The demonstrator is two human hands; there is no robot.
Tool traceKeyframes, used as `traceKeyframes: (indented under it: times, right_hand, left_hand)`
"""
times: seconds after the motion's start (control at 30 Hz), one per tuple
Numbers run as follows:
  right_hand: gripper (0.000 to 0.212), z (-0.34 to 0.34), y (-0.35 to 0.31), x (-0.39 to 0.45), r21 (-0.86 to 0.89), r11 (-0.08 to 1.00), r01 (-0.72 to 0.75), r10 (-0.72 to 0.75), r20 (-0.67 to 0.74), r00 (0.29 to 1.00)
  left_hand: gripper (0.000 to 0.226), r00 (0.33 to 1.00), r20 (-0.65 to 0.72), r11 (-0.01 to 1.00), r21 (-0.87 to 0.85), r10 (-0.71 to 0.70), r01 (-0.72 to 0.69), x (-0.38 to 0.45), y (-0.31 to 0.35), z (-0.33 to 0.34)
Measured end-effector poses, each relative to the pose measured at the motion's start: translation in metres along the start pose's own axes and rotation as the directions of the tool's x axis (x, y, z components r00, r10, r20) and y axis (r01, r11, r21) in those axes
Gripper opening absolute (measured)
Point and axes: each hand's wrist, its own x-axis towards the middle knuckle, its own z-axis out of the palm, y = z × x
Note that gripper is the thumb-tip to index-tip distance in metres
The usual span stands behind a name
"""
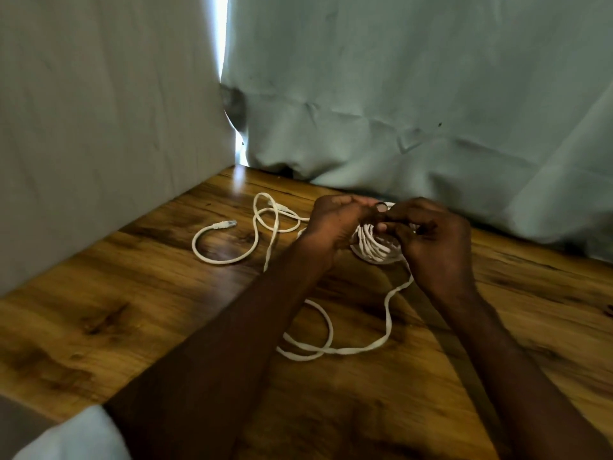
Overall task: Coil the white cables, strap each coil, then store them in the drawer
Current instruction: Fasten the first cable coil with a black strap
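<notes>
Setting: A person worked at a wooden table with a dark, knotted grain, seen from above and behind the forearms. Pale grey-green cloth hung along the far edge and the left side, with a bright slit of light at the corner where the two sheets met.

Coil: A bundle of white cable sat far of centre, held upright between the two hands, its wound turns showing as parallel white strands in the gap between the palms.

Left hand: The left hand was curled round the left side of the coil, its fingers bent over the top of it, grasping the bundle.

Right hand: The right hand closed on the coil from the right, thumb and fingertips pinching at the top of the bundle, close against the left hand's fingers. A small dark object showed where the fingers met; what it was could not be told.

Loose tail: From the right of the coil a length of the same cable dropped nearward and lay in a wide loop on the table between the forearms.

Second cable: To the left, a loose white cable lay uncoiled in open bends on the wood, its clear plug resting at the far left, well apart from the hands.

Near left corner: A pale cloth or sleeve showed at the near left edge, blurred.
</notes>
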Motion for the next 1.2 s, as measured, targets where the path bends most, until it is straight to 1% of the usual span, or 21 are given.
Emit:
traceKeyframes:
  times: [0.07, 0.13, 0.2, 0.23, 0.3, 0.4, 0.47, 0.6, 0.67, 0.7, 0.73, 0.8, 0.87, 0.93, 1.03, 1.1, 1.2]
  right_hand:
    - [0.017, -0.002, -0.005, 0.001, 0.088, 0.993, -0.081, 0.087, -0.066, 0.994]
    - [0.019, -0.004, -0.010, 0.001, 0.149, 0.977, -0.150, 0.167, -0.112, 0.980]
    - [0.018, -0.007, -0.012, 0.002, 0.188, 0.962, -0.199, 0.225, -0.130, 0.966]
    - [0.017, -0.008, -0.012, 0.002, 0.211, 0.953, -0.219, 0.250, -0.133, 0.959]
    - [0.015, -0.008, -0.013, 0.003, 0.247, 0.935, -0.255, 0.294, -0.135, 0.946]
    - [0.014, -0.009, -0.016, 0.003, 0.224, 0.934, -0.277, 0.312, -0.136, 0.940]
    - [0.014, -0.009, -0.017, 0.003, 0.206, 0.937, -0.281, 0.313, -0.146, 0.938]
    - [0.017, -0.009, -0.019, 0.003, 0.204, 0.940, -0.272, 0.307, -0.164, 0.937]
    - [0.015, -0.008, -0.021, 0.003, 0.186, 0.946, -0.267, 0.299, -0.173, 0.938]
    - [0.013, -0.006, -0.020, 0.003, 0.189, 0.940, -0.282, 0.317, -0.188, 0.930]
    - [0.010, -0.005, -0.017, 0.003, 0.203, 0.928, -0.312, 0.352, -0.207, 0.913]
    - [0.008, -0.005, -0.010, 0.004, 0.258, 0.877, -0.406, 0.462, -0.215, 0.861]
    - [0.007, -0.007, -0.006, 0.005, 0.345, 0.795, -0.499, 0.576, -0.171, 0.799]
    - [0.005, -0.009, -0.008, 0.005, 0.433, 0.714, -0.550, 0.647, -0.110, 0.754]
    - [0.008, -0.011, -0.012, 0.005, 0.518, 0.640, -0.567, 0.690, -0.064, 0.721]
    - [0.014, -0.010, -0.012, 0.006, 0.535, 0.626, -0.568, 0.696, -0.055, 0.716]
    - [0.012, -0.009, -0.012, 0.007, 0.539, 0.618, -0.573, 0.707, -0.061, 0.705]
  left_hand:
    - [0.015, 1.000, 0.030, 0.999, 0.044, 0.003, -0.005, -0.001, 0.000, 0.000]
    - [0.018, 0.997, 0.074, 0.996, 0.089, 0.024, -0.031, -0.003, 0.002, 0.001]
    - [0.018, 0.981, 0.133, 0.970, 0.181, 0.141, -0.164, -0.004, 0.000, 0.001]
    - [0.016, 0.961, 0.160, 0.931, 0.255, 0.225, -0.261, -0.004, -0.002, 0.001]
    - [0.015, 0.909, 0.217, 0.813, 0.409, 0.355, -0.415, -0.005, -0.006, 0.002]
    - [0.012, 0.837, 0.303, 0.637, 0.545, 0.456, -0.545, -0.006, -0.006, 0.000]
    - [0.015, 0.815, 0.332, 0.572, 0.587, 0.474, -0.572, -0.008, -0.003, -0.001]
    - [0.020, 0.834, 0.359, 0.535, 0.645, 0.419, -0.546, -0.010, -0.006, 0.003]
    - [0.019, 0.812, 0.350, 0.466, 0.684, 0.467, -0.562, -0.009, -0.007, 0.005]
    - [0.018, 0.801, 0.329, 0.460, 0.683, 0.500, -0.567, -0.009, -0.008, 0.005]
    - [0.016, 0.800, 0.297, 0.498, 0.656, 0.521, -0.567, -0.010, -0.008, 0.006]
    - [0.019, 0.824, 0.250, 0.615, 0.564, 0.508, -0.551, -0.011, -0.010, 0.009]
    - [0.025, 0.849, 0.239, 0.691, 0.497, 0.472, -0.524, -0.009, -0.012, 0.010]
    - [0.025, 0.866, 0.239, 0.736, 0.456, 0.440, -0.500, -0.006, -0.015, 0.011]
    - [0.025, 0.877, 0.231, 0.771, 0.418, 0.421, -0.481, -0.003, -0.019, 0.010]
    - [0.023, 0.875, 0.228, 0.765, 0.424, 0.428, -0.485, -0.002, -0.020, 0.010]
    - [0.019, 0.868, 0.212, 0.744, 0.448, 0.450, -0.495, -0.001, -0.021, 0.009]
